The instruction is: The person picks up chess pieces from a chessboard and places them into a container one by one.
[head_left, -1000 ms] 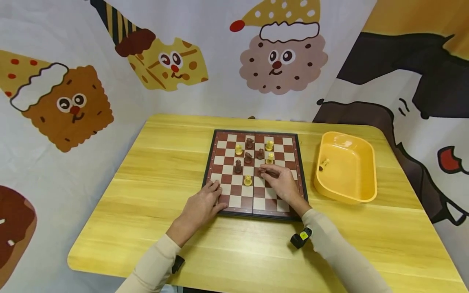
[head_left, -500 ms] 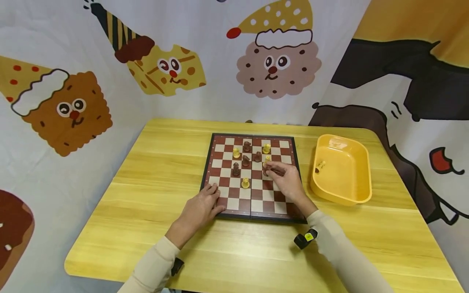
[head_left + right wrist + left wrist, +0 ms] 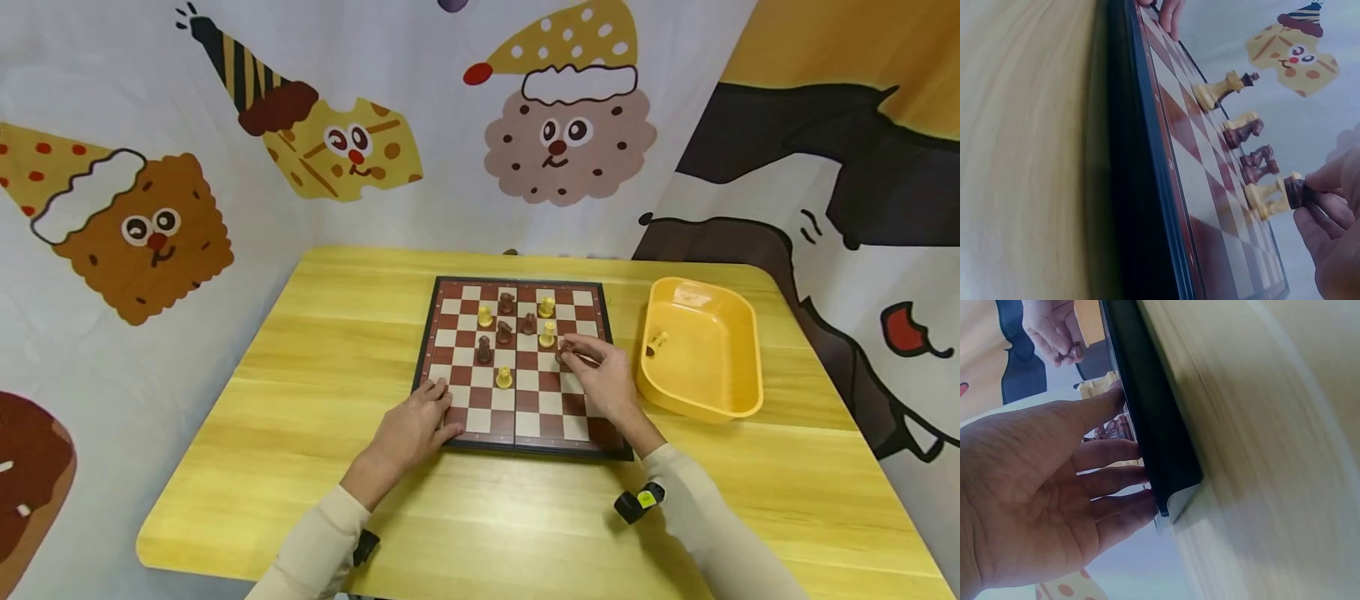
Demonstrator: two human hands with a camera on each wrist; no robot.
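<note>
My right hand (image 3: 609, 383) pinches a dark brown chess piece (image 3: 1296, 191) between thumb and fingertips, over the right half of the chessboard (image 3: 480, 417). The piece's kind is hidden by the fingers; in the right wrist view it appears lifted off the squares. My left hand (image 3: 411, 425) rests on the board's front left edge with its fingers extended, seen palm-on in the left wrist view. Several brown pieces, among them a brown knight (image 3: 504, 332), stand on the board with several yellow ones, such as a yellow piece (image 3: 504, 377) nearest me.
To the board's right stands a yellow plastic basin (image 3: 752, 350), with a small yellow piece (image 3: 660, 340) lying at its left side. Both rest on a wood-grain table (image 3: 262, 400). A cartoon-printed curtain (image 3: 450, 217) hangs behind the table.
My right hand has moved right across the board with the brown piece, uncovering a yellow piece. The left hand stays on the board's edge. The head view has shifted slightly.
</note>
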